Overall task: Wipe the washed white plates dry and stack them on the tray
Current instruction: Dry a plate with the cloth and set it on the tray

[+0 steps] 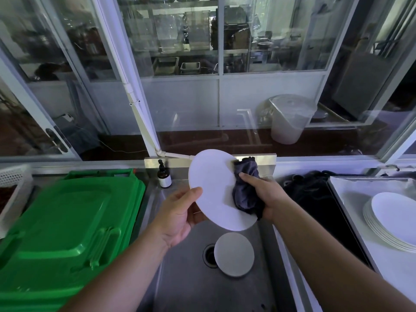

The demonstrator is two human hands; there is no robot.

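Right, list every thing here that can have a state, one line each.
Plate: tilted above the sink, being wiped.
Cloth: bunched, pressed against the plate's right edge.
Left hand: grips the plate's lower left rim.
Right hand: grips the cloth.
Small plate: lying in the sink, partly over the drain.
Stack of plates: piled on the tray.
Green bin: lid closed.
Pump bottle: upright.
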